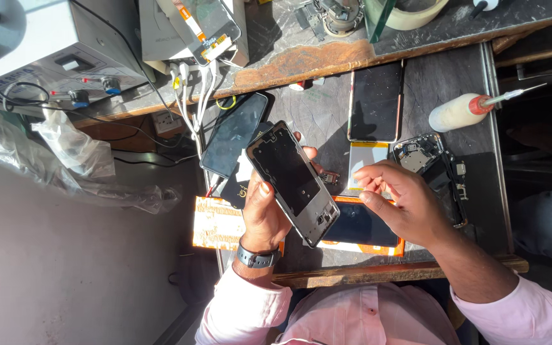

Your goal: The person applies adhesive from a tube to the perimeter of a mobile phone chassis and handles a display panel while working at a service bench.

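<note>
Head view: the left hand (264, 214) grasps a phone frame (292, 182), thumb pressed on its near long edge and fingertips showing past the far edge. The frame is a slim dark rectangle with a silvery metal rim, tilted so one short end points up and away from the wrist and the other down toward the person's chest. Its large middle panel is flat matt black; at the lower end, just beyond the thumb, sits a small cluster of metal parts and cut-outs. Sunlight falls across it and the rim glints.

The right hand (400, 201) hovers just right of the held frame, fingers curled loosely with thumb and forefinger drawn close; whether they pinch anything I cannot tell. Under that hand lies a dark phone on an orange mat (352, 246). Beyond the grip, up the bench, a black phone (234, 133) lies face up, and another dark screen (375, 101) rests further right. An opened phone body (439, 169) lies past the right hand, with a white squeeze bottle (458, 112) above it.
</note>
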